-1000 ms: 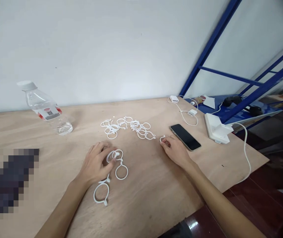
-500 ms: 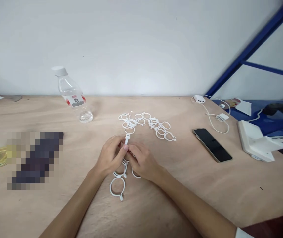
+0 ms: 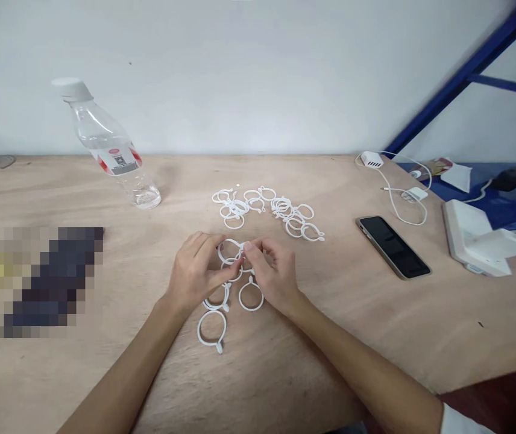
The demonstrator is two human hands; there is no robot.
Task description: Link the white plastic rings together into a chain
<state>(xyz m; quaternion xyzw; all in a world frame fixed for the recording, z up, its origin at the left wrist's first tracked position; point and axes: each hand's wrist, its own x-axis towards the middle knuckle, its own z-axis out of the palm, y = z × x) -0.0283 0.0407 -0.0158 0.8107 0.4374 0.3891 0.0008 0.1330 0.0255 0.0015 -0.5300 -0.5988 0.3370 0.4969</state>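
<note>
Left of the ring pile [image 3: 264,211] on the table [image 3: 375,337]: a bottle [image 3: 106,147]. Just below the pile: left hand [image 3: 195,274] and right hand [image 3: 273,274], fingers pinched shut on one white ring [image 3: 231,248], linked rings [image 3: 213,328] beneath. Right of the pile: a phone [image 3: 392,247].

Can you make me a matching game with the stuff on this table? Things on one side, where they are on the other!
Things:
1. water bottle
2. phone
3. pile of white rings
4. white ring

Places:
A. pinched between both hands
B. far left, near the wall
C. right side, screen up
D. middle of the table, beyond the hands

Pairs: 1-B, 2-C, 3-D, 4-A
</note>
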